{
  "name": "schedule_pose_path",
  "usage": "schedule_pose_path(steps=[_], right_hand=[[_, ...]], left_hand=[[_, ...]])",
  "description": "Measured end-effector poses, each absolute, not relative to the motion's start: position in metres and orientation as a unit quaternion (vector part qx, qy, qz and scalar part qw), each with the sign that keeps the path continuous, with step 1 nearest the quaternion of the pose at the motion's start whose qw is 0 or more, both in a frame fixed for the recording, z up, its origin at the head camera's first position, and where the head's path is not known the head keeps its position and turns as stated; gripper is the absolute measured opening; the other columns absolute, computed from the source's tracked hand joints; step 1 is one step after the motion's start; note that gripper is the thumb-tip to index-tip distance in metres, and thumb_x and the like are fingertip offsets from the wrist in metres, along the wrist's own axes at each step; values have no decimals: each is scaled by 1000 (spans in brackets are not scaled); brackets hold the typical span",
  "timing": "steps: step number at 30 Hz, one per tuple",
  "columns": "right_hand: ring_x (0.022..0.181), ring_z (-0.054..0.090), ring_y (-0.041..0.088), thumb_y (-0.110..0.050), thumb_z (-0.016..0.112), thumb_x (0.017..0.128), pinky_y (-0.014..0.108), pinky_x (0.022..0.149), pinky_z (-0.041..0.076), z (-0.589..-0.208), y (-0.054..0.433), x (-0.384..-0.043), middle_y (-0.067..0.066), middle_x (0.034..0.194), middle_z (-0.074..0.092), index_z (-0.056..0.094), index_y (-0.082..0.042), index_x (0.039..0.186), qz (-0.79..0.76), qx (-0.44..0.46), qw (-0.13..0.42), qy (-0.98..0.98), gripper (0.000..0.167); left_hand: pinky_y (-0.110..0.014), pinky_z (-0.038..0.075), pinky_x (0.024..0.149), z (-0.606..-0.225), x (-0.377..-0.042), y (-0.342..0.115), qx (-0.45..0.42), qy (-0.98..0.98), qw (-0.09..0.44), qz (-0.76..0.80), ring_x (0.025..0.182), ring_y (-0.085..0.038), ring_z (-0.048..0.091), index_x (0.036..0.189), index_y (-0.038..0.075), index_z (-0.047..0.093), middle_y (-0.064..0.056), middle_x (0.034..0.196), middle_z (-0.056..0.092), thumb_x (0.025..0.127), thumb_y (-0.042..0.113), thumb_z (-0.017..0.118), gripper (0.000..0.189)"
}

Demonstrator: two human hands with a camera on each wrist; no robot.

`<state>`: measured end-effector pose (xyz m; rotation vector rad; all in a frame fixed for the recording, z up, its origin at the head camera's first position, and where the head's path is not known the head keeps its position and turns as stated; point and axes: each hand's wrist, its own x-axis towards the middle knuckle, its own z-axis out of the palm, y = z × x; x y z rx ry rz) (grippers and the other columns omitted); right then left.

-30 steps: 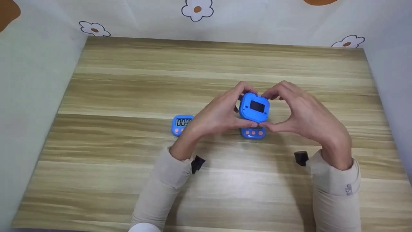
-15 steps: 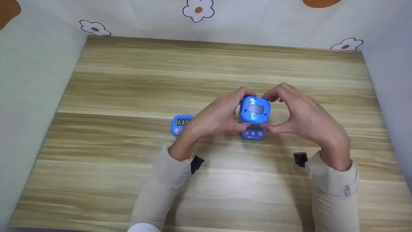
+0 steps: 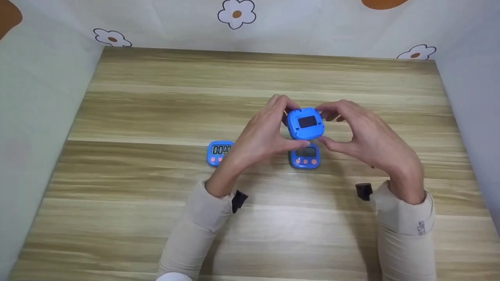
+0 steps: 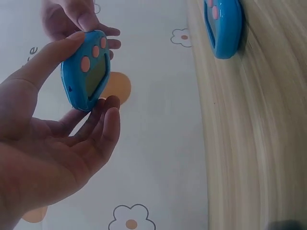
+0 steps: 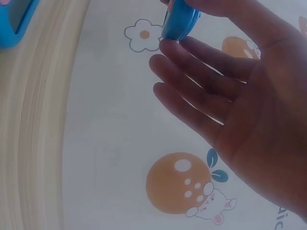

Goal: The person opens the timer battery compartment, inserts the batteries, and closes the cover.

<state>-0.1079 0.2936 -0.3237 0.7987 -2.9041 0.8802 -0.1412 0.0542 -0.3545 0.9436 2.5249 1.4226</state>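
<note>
Both hands hold one blue digital timer (image 3: pixel 306 132) above the table, its back with a dark rectangle facing up in the head view. My left hand (image 3: pixel 262 134) grips it between thumb and fingers from the left. On the opposite side, my right hand (image 3: pixel 369 136) pinches its edges with thumb and fingertips. The left wrist view shows the front of this timer (image 4: pixel 87 72), with pink buttons and a grey screen. Just below it in the head view, a second blue timer (image 3: pixel 305 153) lies face up on the table, its screen blank.
A third blue timer (image 3: pixel 219 153) with digits showing lies to the left, partly hidden by the left forearm. The wood-grain table (image 3: pixel 156 117) is bounded by a pale back wall (image 3: pixel 297 27) with printed flowers and by plain side walls. Black pieces (image 3: pixel 364 191) stick out at both cuffs.
The held timer has shifted slightly up and left in the head view and tilted, uncovering more of the timer beneath. Both hands have kept their hold on it.
</note>
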Motion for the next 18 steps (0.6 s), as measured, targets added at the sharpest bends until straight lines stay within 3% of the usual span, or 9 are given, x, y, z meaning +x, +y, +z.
schedule_pose_path(steps=[5, 10, 15, 18], right_hand=[[107, 59, 15, -24, 71, 91, 37, 91, 48, -322, 294, -107, -6, 123, 61, 57, -13, 130, 305, 264, 12, -915, 43], [105, 60, 14, -19, 72, 90, 32, 90, 48, -320, 291, -107, -7, 122, 62, 60, -13, 128, 315, 265, 27, -911, 40], [102, 62, 16, -13, 75, 88, 32, 89, 49, -318, 284, -105, -4, 118, 65, 63, -11, 125, 340, 288, 35, -895, 39], [101, 63, 18, -6, 74, 87, 30, 90, 48, -309, 274, -101, -1, 115, 67, 64, -6, 121, 382, 305, 26, -872, 35]], left_hand=[[-27, 43, 94, -355, -142, 55, 324, 819, 60, 469, 110, -13, 50, 141, 13, 44, -2, 126, 52, 74, 42, 84, 84], [-25, 45, 93, -353, -141, 56, 313, 828, 71, 459, 110, -13, 56, 140, 17, 43, -2, 129, 58, 68, 52, 85, 91], [-23, 49, 66, -352, -137, 61, 294, 879, 38, 373, 77, -13, 61, 129, 15, 39, -2, 100, 66, 57, 71, 79, 99], [-24, 45, 55, -356, -136, 68, 291, 890, 17, 350, 64, -13, 57, 124, 13, 39, 0, 84, 63, 63, 68, 80, 92]])
